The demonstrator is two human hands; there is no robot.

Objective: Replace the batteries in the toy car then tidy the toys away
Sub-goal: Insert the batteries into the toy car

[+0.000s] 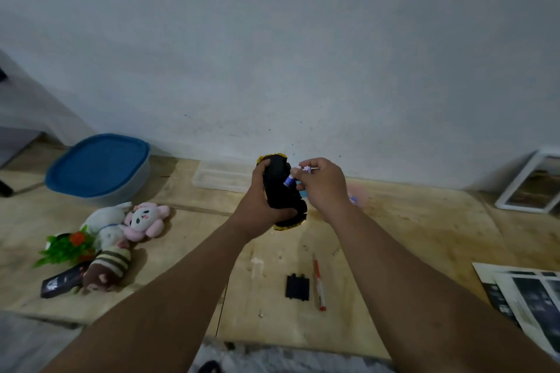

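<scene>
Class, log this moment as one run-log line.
left hand: grips upturned toy car | right hand: pinches batteries | battery cover: off, beside pen

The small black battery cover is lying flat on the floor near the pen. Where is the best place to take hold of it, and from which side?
Judging from its pose, come from above and pinch the battery cover across its two long side edges. It lies flat on the wooden floor, so no face offers a grip. The pen lies close along its right edge, so approaching slightly from the left should give the fingers more room.

- I see the car (280,191) black, trimmed yellow.
- Lid (97,162) blue.
- Plush (147,219) pink and white.
- Pen (318,285) red and white.
- Battery (288,181) purple-banded.
</scene>
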